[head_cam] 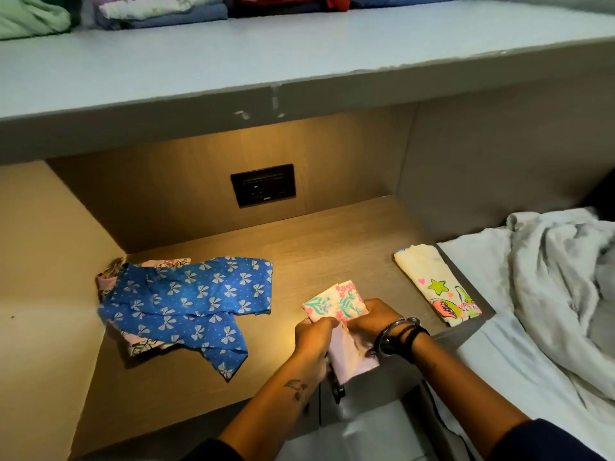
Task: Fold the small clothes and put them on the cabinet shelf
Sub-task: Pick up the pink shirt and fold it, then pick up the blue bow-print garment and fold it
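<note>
A small pink garment with green and pink flowers (334,302) lies partly folded near the front edge of the wooden shelf (319,247). My left hand (312,337) and my right hand (372,316) both grip it; its plain pink lower part hangs over the edge between my wrists. A blue cloth with white bows (181,302) lies spread out to the left, on top of a pink patterned piece (139,346). A folded cream garment with a green star print (436,282) rests at the shelf's right end.
A grey upper shelf (299,58) overhangs, with folded clothes (159,10) stacked at its back. A black wall socket (263,185) sits in the back panel. A bed with a crumpled white sheet (559,284) borders the right side.
</note>
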The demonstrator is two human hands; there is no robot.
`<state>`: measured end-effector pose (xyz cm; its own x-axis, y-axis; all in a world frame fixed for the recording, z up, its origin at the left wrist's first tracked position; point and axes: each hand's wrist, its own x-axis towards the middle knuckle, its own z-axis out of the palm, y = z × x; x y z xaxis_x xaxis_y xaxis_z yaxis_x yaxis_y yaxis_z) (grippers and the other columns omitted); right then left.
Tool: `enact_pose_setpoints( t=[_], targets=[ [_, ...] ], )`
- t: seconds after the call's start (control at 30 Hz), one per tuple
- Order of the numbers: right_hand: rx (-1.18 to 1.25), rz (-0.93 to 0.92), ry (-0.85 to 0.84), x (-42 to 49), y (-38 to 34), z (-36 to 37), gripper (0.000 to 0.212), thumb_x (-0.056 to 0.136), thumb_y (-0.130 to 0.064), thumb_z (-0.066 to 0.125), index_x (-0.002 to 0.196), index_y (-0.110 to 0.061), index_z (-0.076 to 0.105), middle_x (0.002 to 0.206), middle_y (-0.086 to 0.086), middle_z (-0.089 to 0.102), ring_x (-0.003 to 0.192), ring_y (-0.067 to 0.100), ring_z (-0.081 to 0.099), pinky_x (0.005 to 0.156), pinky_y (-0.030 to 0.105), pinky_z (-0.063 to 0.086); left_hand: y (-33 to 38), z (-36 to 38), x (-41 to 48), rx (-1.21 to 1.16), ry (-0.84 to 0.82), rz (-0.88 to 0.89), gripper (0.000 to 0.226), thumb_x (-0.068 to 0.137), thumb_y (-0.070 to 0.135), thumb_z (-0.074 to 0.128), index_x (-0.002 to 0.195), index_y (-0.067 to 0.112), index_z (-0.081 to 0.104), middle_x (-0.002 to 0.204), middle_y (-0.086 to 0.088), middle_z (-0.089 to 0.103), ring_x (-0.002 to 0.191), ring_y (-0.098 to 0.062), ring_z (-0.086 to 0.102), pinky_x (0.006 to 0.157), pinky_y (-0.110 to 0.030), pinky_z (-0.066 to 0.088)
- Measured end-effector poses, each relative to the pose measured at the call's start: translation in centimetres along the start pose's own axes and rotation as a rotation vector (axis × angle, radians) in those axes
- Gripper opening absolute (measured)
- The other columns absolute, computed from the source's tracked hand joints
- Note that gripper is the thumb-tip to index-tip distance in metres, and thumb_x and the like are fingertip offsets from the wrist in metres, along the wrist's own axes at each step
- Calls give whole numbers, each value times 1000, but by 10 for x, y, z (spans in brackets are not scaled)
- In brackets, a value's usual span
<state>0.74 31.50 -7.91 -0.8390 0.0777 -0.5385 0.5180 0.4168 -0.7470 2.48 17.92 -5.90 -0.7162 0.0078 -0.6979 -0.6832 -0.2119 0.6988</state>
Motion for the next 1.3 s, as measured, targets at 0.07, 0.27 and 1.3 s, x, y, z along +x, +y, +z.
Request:
enact_pose_setpoints(
  t=[0.07,0.27,1.3],
  targets=[
    [204,-21,-6,-10,6,-15,21,79,-2,65,94,-17,68,93,5,74,83,21,70,77,36,56,3,11,3,-97,-165,-9,33,89,3,48,119,4,62,105,-15,73,85,-27,70,66,-31,53],
    [727,-167,39,-18,22,-102,35,80,-4,73,113,-3,61,109,16,73,101,33,69,90,46,54,18,78,3,-237,-494,137,37,90,2,55,127,7,58,121,-13,69,111,-29,66,97,-43,50],
    [-1005,-458,518,19,33,-139,50,86,-43,55,124,-11,60,140,17,53,127,40,47,101,62,37,4,30,49,1293,33,1071,52,89,36,36,137,19,49,152,-6,42,143,-21,32,119,-41,14]
  ],
)
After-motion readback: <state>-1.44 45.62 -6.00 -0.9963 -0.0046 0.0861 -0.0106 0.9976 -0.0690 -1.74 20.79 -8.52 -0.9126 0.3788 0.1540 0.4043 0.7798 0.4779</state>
